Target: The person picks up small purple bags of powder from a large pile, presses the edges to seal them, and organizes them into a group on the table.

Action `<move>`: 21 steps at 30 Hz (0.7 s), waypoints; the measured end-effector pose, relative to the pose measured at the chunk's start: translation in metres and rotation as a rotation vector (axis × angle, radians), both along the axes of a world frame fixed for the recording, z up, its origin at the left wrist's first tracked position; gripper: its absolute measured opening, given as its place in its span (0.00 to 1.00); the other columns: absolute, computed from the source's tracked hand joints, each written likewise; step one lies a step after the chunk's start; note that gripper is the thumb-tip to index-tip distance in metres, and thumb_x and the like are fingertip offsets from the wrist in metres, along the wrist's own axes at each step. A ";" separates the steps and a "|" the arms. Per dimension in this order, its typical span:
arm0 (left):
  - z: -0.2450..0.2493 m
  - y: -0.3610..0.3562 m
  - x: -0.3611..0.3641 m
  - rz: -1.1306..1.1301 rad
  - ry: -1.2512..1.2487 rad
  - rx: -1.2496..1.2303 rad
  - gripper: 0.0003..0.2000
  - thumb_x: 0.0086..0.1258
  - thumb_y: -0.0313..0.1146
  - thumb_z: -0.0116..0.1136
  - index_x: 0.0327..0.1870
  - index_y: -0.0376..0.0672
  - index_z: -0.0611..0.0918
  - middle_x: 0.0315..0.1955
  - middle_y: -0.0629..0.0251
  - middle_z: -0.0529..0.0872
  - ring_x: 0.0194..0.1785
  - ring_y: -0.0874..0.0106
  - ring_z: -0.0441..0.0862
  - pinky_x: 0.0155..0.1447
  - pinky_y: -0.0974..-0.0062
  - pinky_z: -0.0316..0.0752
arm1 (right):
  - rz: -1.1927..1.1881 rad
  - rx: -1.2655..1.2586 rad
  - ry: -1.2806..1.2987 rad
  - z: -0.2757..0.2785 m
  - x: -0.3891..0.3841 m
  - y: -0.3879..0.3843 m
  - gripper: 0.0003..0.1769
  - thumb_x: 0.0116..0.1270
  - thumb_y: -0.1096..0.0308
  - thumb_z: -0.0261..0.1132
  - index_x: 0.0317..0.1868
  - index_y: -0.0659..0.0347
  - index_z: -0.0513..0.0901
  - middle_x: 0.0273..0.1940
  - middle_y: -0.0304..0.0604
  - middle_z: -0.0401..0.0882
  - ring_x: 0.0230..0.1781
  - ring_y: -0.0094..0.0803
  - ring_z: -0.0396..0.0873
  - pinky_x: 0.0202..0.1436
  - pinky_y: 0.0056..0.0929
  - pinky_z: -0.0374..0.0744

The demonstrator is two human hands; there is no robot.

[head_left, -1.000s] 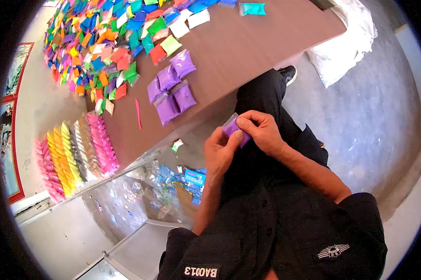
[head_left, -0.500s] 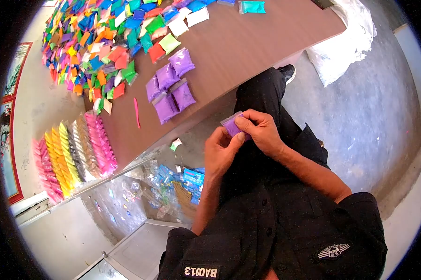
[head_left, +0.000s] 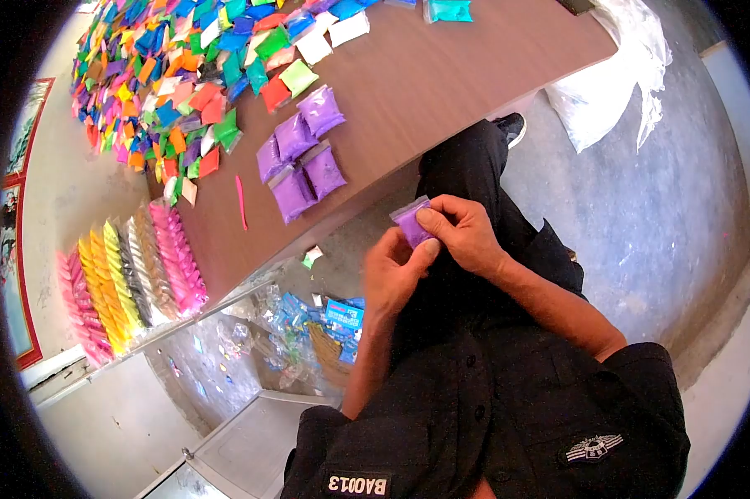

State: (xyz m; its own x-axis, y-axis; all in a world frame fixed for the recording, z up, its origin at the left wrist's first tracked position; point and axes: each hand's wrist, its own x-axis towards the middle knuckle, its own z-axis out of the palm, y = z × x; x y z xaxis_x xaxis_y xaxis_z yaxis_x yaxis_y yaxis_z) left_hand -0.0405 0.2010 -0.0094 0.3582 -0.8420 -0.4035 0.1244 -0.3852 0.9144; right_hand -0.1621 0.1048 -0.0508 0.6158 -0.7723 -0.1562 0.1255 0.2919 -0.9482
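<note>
A small clear bag of purple filling (head_left: 412, 223) is held over my lap between both hands. My left hand (head_left: 394, 268) grips its lower left side, the thumb pressed on the front near the bottom edge. From the other side my right hand (head_left: 466, 236) pinches it, thumb flat across the upper front. The fingers behind the bag are hidden. The bag's clear top strip points up and left. On the table, several similar purple bags (head_left: 293, 195) lie grouped near the edge.
A large heap of multicoloured packets (head_left: 167, 83) covers the brown table's (head_left: 441, 75) far left. A pink stick (head_left: 241, 202) and rows of twisted coloured packs (head_left: 130, 279) lie nearer. Below are plastic wrappers (head_left: 296, 341); a white sack (head_left: 595, 104) stands right.
The purple bag shows slightly more of its front and has tilted a little between my fingers. Both hands stay almost in the same place, still gripping it.
</note>
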 end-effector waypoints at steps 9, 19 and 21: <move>-0.005 -0.003 -0.004 0.047 0.064 0.003 0.08 0.74 0.33 0.65 0.44 0.38 0.83 0.30 0.71 0.85 0.29 0.82 0.78 0.32 0.82 0.72 | 0.058 0.046 -0.016 0.006 -0.004 -0.005 0.14 0.76 0.61 0.66 0.43 0.67 0.85 0.32 0.33 0.83 0.34 0.17 0.77 0.38 0.23 0.78; -0.009 -0.002 0.000 0.113 0.032 -0.024 0.09 0.75 0.35 0.65 0.42 0.37 0.83 0.29 0.69 0.84 0.29 0.81 0.78 0.32 0.82 0.73 | 0.032 0.014 -0.027 -0.007 -0.004 -0.004 0.14 0.77 0.61 0.65 0.41 0.66 0.85 0.30 0.32 0.81 0.31 0.16 0.74 0.35 0.23 0.75; -0.010 -0.005 0.001 0.118 -0.002 -0.041 0.09 0.75 0.35 0.65 0.41 0.37 0.83 0.29 0.70 0.84 0.29 0.82 0.77 0.32 0.82 0.72 | 0.053 0.022 -0.024 -0.006 -0.005 -0.006 0.14 0.77 0.61 0.65 0.41 0.66 0.85 0.30 0.31 0.80 0.31 0.16 0.73 0.35 0.23 0.75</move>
